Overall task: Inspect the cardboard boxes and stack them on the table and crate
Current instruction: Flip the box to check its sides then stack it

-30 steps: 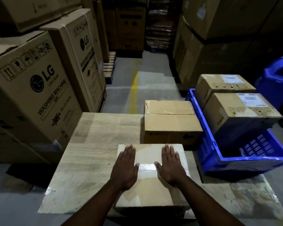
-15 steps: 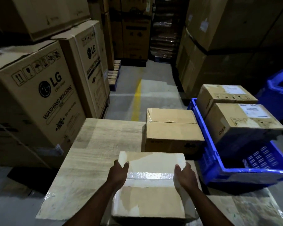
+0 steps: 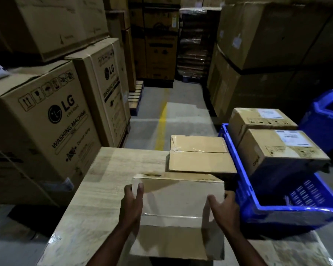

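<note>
Taped cardboard box [image 3: 181, 200], top tilted toward camera, over near edge of wood-grain desk [image 3: 104, 181]; base hidden. Left grip [image 3: 132, 204] and right grip [image 3: 222, 207] curl round its sides, thumbs on top; fingertips hidden.

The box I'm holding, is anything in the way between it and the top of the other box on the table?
Nothing visible. The held box, gripped by the left hand and right hand, is just in front of the other box, whose top is bare.
</note>
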Tool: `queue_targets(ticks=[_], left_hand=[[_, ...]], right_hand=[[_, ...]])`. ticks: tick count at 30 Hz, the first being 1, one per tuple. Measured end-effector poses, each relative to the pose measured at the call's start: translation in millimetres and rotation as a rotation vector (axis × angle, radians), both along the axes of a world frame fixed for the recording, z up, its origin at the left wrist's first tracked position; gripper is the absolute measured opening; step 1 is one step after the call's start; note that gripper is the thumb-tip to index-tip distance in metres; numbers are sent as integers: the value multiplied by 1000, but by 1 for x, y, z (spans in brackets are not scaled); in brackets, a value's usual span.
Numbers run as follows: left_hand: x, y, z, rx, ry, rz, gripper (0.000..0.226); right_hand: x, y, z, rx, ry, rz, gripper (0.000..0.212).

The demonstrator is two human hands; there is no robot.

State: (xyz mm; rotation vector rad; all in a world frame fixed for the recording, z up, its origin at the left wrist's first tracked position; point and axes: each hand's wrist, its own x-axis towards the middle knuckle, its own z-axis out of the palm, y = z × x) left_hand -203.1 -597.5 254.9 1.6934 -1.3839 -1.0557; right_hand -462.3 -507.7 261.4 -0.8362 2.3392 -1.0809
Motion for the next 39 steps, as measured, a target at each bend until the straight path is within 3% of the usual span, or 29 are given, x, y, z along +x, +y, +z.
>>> queue_targets(ticks=[3, 11, 14, 16, 18, 22, 25, 28, 32, 35, 39], left_hand=[[-4, -3, 8, -18, 31, 32, 45], [-1, 12, 6, -50, 95, 110, 37], [3, 9, 9, -73, 135, 71, 39], [6, 6, 10, -78, 155, 24, 57], [7, 4, 8, -83, 119, -34, 67], [10, 7, -6, -56, 67, -69, 57], [12, 6, -13, -35, 36, -69, 61], [5, 0, -11, -96, -110, -87, 70], [-12, -19, -6, -407, -545, -286, 73], [-28, -32, -1, -409, -725, -493, 67], [-33, -36, -4, -378, -888, -556, 78]], right_hand=[[-1, -2, 6, -101, -67, -49, 30], [-7, 6, 1, -126, -129, -125, 56], [-8, 8, 1, -149, -119, -134, 34], [-6, 9, 2, -158, -116, -121, 19], [-3, 9, -2, -152, -103, -98, 25], [3, 11, -14, -117, -70, -20, 39], [6, 9, -13, -80, -50, 48, 46], [11, 0, -10, -81, 199, 164, 61], [16, -33, -4, -50, 575, 483, 77], [22, -57, -1, 84, 638, 679, 81], [24, -66, -8, 169, 689, 709, 79]])
